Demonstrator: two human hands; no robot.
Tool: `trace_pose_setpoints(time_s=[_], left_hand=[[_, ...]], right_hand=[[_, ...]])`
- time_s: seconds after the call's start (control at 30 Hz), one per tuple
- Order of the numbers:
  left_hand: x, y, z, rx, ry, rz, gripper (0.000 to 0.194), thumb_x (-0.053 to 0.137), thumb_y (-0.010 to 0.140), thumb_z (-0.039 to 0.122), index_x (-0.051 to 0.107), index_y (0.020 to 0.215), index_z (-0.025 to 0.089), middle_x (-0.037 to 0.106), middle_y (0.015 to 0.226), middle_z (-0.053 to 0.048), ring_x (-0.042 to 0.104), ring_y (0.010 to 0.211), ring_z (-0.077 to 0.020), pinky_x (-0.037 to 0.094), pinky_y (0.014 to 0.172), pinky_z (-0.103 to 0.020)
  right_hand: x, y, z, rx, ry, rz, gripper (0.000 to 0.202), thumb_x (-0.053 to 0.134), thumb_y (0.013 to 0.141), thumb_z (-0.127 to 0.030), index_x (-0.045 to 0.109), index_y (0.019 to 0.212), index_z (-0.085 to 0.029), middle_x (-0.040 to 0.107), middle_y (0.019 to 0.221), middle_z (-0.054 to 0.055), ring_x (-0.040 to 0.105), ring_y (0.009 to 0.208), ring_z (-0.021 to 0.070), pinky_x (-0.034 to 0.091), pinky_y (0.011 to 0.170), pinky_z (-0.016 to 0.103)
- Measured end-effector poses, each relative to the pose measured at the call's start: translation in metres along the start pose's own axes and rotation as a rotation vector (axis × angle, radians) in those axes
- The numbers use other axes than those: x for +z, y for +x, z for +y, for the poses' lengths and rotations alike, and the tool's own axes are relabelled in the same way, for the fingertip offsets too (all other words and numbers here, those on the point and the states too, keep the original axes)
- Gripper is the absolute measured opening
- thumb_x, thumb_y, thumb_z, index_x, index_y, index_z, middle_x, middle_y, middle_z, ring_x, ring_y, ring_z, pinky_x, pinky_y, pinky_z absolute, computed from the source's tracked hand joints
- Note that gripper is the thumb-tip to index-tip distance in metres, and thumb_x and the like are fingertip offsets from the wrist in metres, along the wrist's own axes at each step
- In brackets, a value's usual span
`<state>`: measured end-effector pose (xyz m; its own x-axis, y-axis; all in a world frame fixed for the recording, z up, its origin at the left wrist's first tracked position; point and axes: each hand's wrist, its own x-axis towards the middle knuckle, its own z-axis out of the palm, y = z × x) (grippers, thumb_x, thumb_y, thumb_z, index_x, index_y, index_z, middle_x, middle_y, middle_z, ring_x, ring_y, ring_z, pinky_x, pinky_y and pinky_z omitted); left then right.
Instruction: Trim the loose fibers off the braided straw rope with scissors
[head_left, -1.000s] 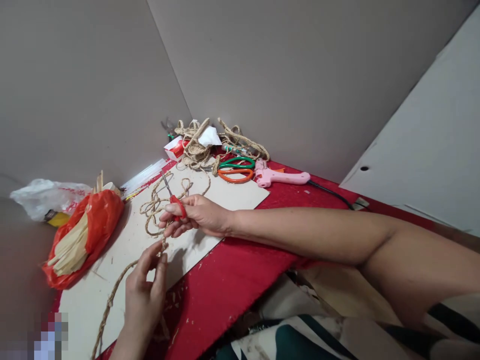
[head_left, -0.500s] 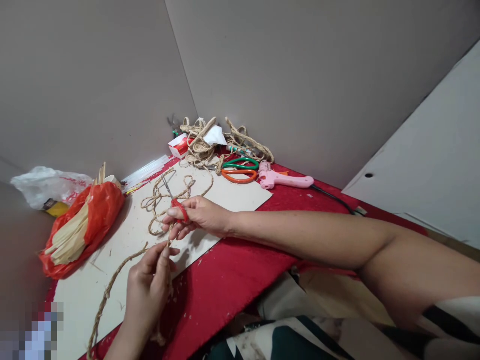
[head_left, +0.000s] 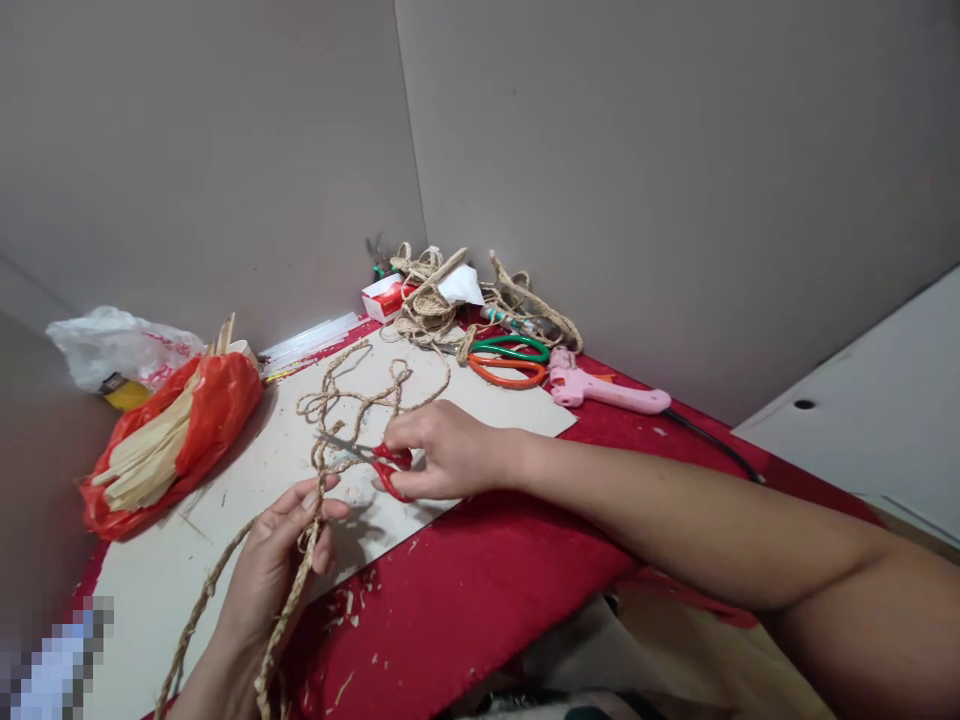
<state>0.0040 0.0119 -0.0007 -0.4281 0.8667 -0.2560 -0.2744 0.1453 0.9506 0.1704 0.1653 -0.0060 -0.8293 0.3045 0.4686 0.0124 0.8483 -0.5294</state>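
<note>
My left hand pinches a twisted straw rope between thumb and fingers, over the near edge of the white board. One length of the rope hangs down toward me, and its upper end stands above my fingertips. My right hand is closed on a pair of small red-handled scissors, fingers in the loops. Their blades point left and lie at the rope just above my left fingertips; whether they bite into it I cannot tell. Behind, more thin rope lies in loose loops on the board.
A red plastic bag with dry husks lies at left. A rope pile, green-and-orange-handled scissors and a pink glue gun with a black cord are at the back. Scraps litter the red cloth. Grey walls stand behind.
My right hand has turned the red scissors from pointing away to pointing left, with the blades now at the rope. My left hand has moved slightly left and down, still pinching the rope. The view has shifted.
</note>
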Motion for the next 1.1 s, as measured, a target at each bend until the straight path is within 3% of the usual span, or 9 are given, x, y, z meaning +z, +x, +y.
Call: trace_pose_setpoints(time_s=[0.17, 0.4, 0.6, 1.1], left_hand=[[-0.001, 0.001, 0.0, 0.027, -0.027, 0.051, 0.031, 0.077, 0.07, 0.03, 0.067, 0.096, 0.016, 0.07, 0.072, -0.002, 0.044, 0.038, -0.0045, 0.037, 0.04, -0.018], [-0.003, -0.001, -0.005, 0.065, 0.012, 0.092, 0.03, 0.074, 0.073, 0.029, 0.066, 0.099, 0.016, 0.072, 0.075, -0.003, 0.049, 0.041, -0.0078, 0.039, 0.045, -0.021], [0.001, -0.002, -0.008, 0.105, 0.087, 0.181, 0.034, 0.077, 0.068, 0.034, 0.067, 0.095, 0.016, 0.073, 0.075, -0.005, 0.05, 0.041, -0.0094, 0.04, 0.045, -0.023], [0.001, 0.001, -0.01, 0.091, 0.114, 0.201, 0.026, 0.079, 0.066, 0.032, 0.072, 0.086, 0.017, 0.074, 0.076, -0.005, 0.05, 0.045, -0.0087, 0.038, 0.048, -0.022]], right_hand=[[0.005, -0.003, -0.004, -0.019, -0.325, -0.187, 0.029, 0.055, 0.078, -0.042, 0.066, 0.075, -0.015, 0.066, 0.074, 0.004, 0.055, 0.065, 0.0134, 0.033, 0.059, 0.026], [0.011, -0.005, -0.004, -0.047, -0.547, -0.162, 0.041, 0.05, 0.081, -0.051, 0.067, 0.088, -0.015, 0.067, 0.083, 0.009, 0.06, 0.076, 0.0212, 0.034, 0.069, 0.033], [0.021, -0.005, -0.007, -0.033, -0.564, -0.155, 0.041, 0.047, 0.084, -0.05, 0.067, 0.087, -0.014, 0.068, 0.081, 0.01, 0.061, 0.075, 0.0216, 0.032, 0.069, 0.035], [0.018, -0.001, -0.009, -0.021, -0.545, -0.282, 0.04, 0.048, 0.086, -0.049, 0.069, 0.078, -0.015, 0.071, 0.076, 0.009, 0.065, 0.073, 0.0221, 0.03, 0.061, 0.032]])
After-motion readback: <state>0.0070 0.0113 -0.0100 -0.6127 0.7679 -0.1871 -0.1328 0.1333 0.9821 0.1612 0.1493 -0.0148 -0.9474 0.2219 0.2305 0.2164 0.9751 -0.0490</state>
